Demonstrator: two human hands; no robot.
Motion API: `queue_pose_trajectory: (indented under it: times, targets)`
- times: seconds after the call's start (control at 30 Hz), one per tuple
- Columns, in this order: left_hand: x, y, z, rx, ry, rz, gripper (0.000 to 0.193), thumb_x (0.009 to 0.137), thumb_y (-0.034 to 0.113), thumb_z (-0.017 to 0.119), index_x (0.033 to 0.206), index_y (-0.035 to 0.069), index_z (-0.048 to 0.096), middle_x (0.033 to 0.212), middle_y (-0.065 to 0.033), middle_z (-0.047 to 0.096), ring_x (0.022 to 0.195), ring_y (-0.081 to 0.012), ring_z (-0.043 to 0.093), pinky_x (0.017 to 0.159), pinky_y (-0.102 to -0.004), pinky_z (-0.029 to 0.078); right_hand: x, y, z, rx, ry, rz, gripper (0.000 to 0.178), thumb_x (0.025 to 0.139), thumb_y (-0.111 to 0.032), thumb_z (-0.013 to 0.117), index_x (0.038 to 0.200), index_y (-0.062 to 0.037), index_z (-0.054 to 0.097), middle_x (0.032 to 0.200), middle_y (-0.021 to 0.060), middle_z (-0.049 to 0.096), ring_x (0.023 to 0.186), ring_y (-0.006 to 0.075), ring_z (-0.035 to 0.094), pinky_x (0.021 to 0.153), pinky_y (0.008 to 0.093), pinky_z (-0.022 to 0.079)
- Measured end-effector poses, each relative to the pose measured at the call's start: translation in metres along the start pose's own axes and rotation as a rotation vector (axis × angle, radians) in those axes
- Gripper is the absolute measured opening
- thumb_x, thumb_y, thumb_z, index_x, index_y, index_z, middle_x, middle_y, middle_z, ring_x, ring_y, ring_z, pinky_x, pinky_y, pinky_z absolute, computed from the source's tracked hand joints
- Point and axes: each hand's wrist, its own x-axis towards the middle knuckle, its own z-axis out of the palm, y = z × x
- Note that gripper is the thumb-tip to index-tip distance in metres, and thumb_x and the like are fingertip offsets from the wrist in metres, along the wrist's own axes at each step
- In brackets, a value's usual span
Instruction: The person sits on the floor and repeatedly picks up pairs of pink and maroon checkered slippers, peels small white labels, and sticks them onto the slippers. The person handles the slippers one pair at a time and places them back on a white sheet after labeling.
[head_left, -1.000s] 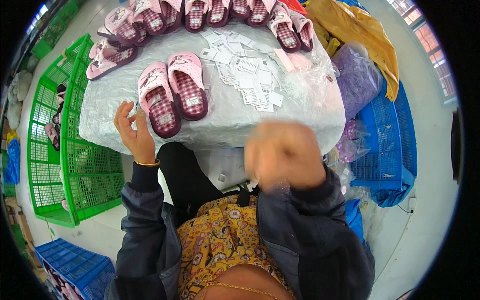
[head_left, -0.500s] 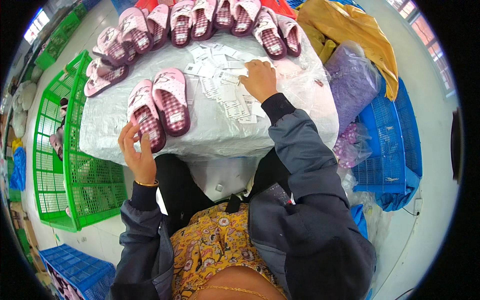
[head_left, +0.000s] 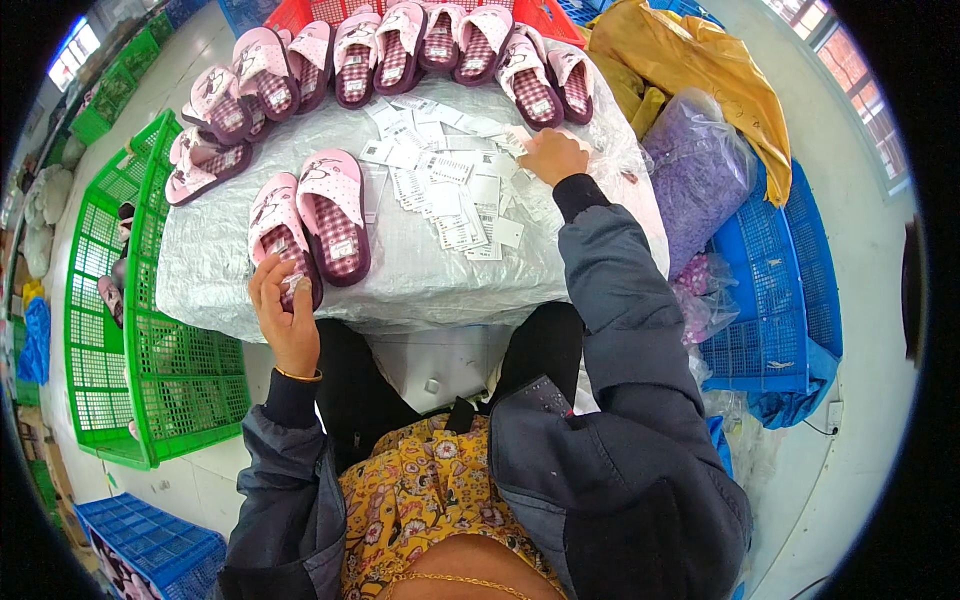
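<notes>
Two pink slippers with plum checked insoles lie side by side near the table's front left. My left hand (head_left: 287, 318) grips the heel of the left slipper (head_left: 278, 222), thumb and fingers around its edge. The right slipper (head_left: 338, 225) lies against it, untouched. A loose spread of white paper tags (head_left: 440, 180) covers the middle of the table. At the spread's right edge, my right hand (head_left: 556, 157) has its fingers pinched on a white paper tag (head_left: 517, 140); the fingertips are partly hidden.
More pink slippers (head_left: 395, 50) line the far edge of the plastic-covered table (head_left: 420, 295). A green crate (head_left: 190, 360) stands at left, and a blue crate (head_left: 765, 290) at right. A purple bag (head_left: 700, 165) and yellow sheeting (head_left: 690, 65) sit beside the table's right side.
My right hand has moved rightward over the tags, to the edge of the spread. My left hand has closed in on the slipper's heel. The slippers have not visibly shifted on the table.
</notes>
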Motion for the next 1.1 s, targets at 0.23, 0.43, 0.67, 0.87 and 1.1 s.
queue_pose_trajectory:
  times: [0.23,0.43,0.67,0.87,1.1]
  targets:
    - [0.001,0.006,0.006,0.017,-0.034,0.039,0.025,0.088,0.002,0.065,0.112,0.002,0.061,0.128,-0.0127,0.053,0.119,-0.0269,0.050,0.101,-0.0360,0.040,-0.004,-0.002,0.011,-0.058,0.300,-0.135,0.025,0.085,-0.035,0.062,0.085,-0.0121,0.070,0.083,0.0087,0.072,0.082,0.0323,0.068,0.078,0.0522,0.044]
    - [0.005,0.034,0.030,-0.061,-0.119,0.073,0.023,0.089,0.004,0.064,0.112,0.001,0.062,0.119,-0.0124,0.058,0.108,-0.0234,0.056,0.090,-0.0318,0.045,-0.021,-0.024,-0.006,0.126,0.621,-0.399,0.020,0.086,-0.031,0.063,0.082,-0.0125,0.068,0.082,0.0078,0.070,0.077,0.0299,0.065,0.074,0.0450,0.045]
    - [0.012,0.068,0.075,-0.816,-0.417,-0.616,0.026,0.103,0.028,0.052,0.110,0.004,0.061,0.095,-0.0025,0.064,0.085,-0.0099,0.056,0.070,-0.0246,0.042,-0.145,-0.098,-0.022,0.499,0.682,-0.945,0.008,0.076,-0.015,0.069,0.083,-0.0140,0.066,0.097,-0.0028,0.065,0.089,0.0197,0.059,0.080,0.0359,0.045]
    - [-0.010,0.075,0.109,-0.808,-0.505,-0.686,0.019,0.100,0.024,0.056,0.101,0.006,0.061,0.083,-0.0005,0.062,0.073,-0.0092,0.055,0.065,-0.0243,0.040,-0.203,-0.079,-0.012,0.555,0.648,-0.669,0.019,0.073,-0.019,0.071,0.090,-0.0115,0.066,0.099,0.0014,0.064,0.094,0.0222,0.058,0.087,0.0368,0.043]
    - [0.023,0.093,0.149,-0.850,-0.590,-0.536,0.019,0.096,0.021,0.059,0.096,0.002,0.062,0.082,-0.0041,0.066,0.072,-0.0116,0.059,0.066,-0.0256,0.041,-0.284,0.011,-0.034,0.650,0.708,-0.248,0.033,0.075,-0.013,0.081,0.103,-0.0062,0.064,0.107,0.0108,0.063,0.096,0.0287,0.060,0.084,0.0391,0.048]
